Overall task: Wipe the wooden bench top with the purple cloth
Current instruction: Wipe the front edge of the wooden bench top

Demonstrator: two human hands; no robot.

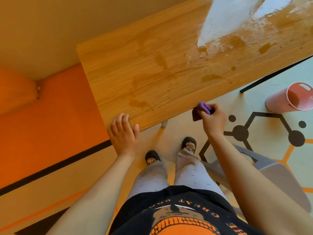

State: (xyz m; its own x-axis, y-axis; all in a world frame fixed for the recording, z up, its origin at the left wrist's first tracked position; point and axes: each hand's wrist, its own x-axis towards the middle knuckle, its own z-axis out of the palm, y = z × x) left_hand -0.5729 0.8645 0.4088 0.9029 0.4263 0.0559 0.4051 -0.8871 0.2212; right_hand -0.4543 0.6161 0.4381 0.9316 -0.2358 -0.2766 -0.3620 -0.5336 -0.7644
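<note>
Desk: wooden top, runs diagonally from near left to far right, not dry. Left grip lies flat on the near left corner, fingers straight and released, thumb along the edge, holding nothing; judged to be bracing. Moving right across the top: darker damp blotches over the middle. Beyond them a broad wet sheen reaches toward the far right end, with small flecks at its border. Purple cloth is bunched in the right grip, which is clenched round it, a darker fold hanging below the fingers. Cloth sits just at the near long edge of the desk, off the top surface; cannot tell whether it touches the edge. Further right, on the floor, a pink bucket lies on its side, and a grey chair stands close by the right arm. Step in hand, as judged: cloth held ready beside the edge, between passes or about to start one. Much of the top looks unwiped. Next move calls for lifting the cloth onto the top, flattening it under the palm, and sweeping through the blotches toward the wet sheen.
</note>
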